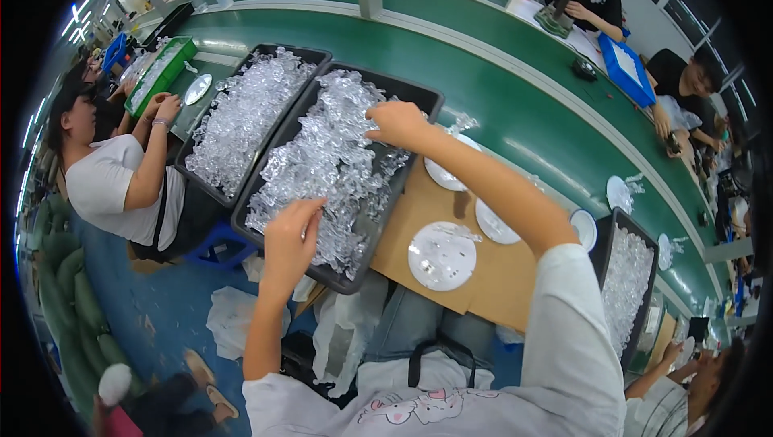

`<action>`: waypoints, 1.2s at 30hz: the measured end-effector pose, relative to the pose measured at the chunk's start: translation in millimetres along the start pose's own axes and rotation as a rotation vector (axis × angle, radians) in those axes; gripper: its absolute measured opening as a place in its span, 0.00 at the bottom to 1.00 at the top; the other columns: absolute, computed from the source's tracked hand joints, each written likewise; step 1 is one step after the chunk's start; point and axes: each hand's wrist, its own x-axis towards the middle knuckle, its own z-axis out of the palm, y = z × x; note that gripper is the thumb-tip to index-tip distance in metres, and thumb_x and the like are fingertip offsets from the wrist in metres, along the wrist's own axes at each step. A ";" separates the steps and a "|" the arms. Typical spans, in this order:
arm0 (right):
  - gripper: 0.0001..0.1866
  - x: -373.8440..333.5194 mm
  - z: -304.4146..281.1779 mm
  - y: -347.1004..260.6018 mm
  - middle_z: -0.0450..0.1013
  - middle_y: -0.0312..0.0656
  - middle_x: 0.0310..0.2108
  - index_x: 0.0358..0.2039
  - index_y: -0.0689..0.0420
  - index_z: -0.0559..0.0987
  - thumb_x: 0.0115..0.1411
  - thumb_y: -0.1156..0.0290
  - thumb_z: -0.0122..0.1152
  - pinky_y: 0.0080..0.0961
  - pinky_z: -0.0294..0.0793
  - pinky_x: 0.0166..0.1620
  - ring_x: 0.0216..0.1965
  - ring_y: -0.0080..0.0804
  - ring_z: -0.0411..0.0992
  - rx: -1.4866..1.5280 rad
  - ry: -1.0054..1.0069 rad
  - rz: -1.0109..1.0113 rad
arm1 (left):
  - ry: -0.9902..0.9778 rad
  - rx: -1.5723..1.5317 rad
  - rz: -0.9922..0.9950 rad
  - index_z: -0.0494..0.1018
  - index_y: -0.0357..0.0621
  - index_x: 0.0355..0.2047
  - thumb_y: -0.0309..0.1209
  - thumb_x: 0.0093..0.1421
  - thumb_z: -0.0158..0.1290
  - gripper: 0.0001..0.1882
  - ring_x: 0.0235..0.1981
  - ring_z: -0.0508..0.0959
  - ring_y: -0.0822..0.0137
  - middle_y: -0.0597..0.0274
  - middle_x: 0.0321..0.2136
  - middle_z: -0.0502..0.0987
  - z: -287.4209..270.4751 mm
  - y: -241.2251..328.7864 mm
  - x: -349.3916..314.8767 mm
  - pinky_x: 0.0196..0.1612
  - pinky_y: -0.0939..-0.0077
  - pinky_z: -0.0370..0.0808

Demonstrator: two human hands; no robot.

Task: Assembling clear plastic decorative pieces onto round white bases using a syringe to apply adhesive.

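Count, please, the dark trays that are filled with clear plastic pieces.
3. One tray is under the left hand and right hand; a second tray stands to its left; a third tray is at the right side. Others may be hidden in the background.

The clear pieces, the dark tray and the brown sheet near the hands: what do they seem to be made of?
Clear pieces: probably plastic, perhaps glass; transparent, glossy, with bright glints.
Dark tray: likely moulded plastic, satin, with rounded corners.
Brown sheet: apparently matt cardboard; plain tan, without glare.
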 end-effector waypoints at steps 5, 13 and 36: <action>0.15 31.6 30.0 -23.0 0.74 0.44 0.28 0.29 0.52 0.79 0.47 0.55 0.57 0.35 0.72 0.34 0.34 0.40 0.73 0.015 0.199 0.116 | 0.021 -0.124 -0.057 0.74 0.37 0.35 0.20 0.52 0.50 0.09 0.32 0.77 0.60 0.54 0.30 0.77 -1.0 -17.1 2.4 0.36 0.75 0.71; 0.15 -14.2 -45.6 6.3 0.74 0.35 0.26 0.28 0.57 0.77 0.56 0.57 0.53 0.20 0.70 0.30 0.26 0.21 0.71 0.717 -0.055 0.209 | 0.002 -0.703 -0.229 0.71 0.43 0.43 0.23 0.52 0.53 0.16 0.39 0.75 0.69 0.62 0.43 0.74 10.0 -28.5 65.3 0.40 0.74 0.72; 0.16 -177.8 -114.8 115.7 0.74 0.39 0.32 0.34 0.59 0.72 0.47 0.68 0.66 0.16 0.70 0.39 0.33 0.21 0.72 0.986 0.024 0.569 | -0.301 -0.016 0.553 0.64 0.40 0.42 0.35 0.45 0.59 0.26 0.36 0.74 0.52 0.50 0.37 0.70 146.0 69.8 187.0 0.39 0.61 0.71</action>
